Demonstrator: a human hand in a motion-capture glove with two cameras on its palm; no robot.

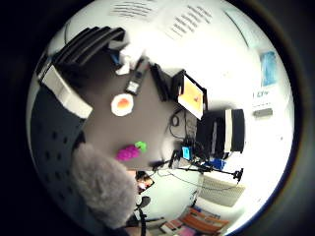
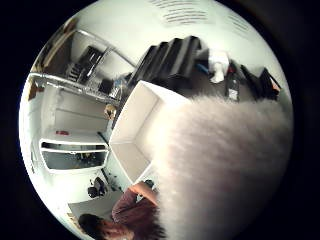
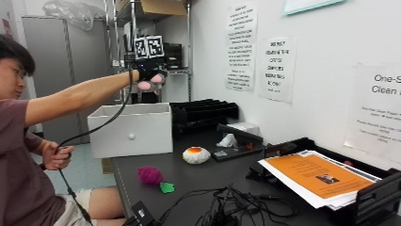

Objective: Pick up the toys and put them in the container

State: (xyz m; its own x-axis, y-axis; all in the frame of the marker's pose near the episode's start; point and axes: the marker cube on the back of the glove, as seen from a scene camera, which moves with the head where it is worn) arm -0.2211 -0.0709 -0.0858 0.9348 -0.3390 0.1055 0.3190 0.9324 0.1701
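Note:
In the outside view my gloved right hand [image 3: 149,75] is raised high above the white container [image 3: 132,129] and grips a fluffy pink plush toy [image 3: 148,84]. The plush fills much of the thumb side palm view [image 2: 220,170], with the container's open inside [image 2: 132,135] beside it. On the dark table [image 3: 206,179] lie a white toy with an orange centre [image 3: 196,155] and a magenta grape toy with a green leaf [image 3: 153,176]. Both also show in the little finger side palm view, the white toy [image 1: 122,104] and the grape toy [image 1: 130,151], beside the plush [image 1: 101,184].
Black file trays [image 3: 204,113] stand behind the container against the wall. A stack of orange-topped papers [image 3: 316,176] sits in a black tray at the right. Tangled cables [image 3: 232,207] lie at the table's front. The person's bare hand [image 3: 56,157] holds a cable.

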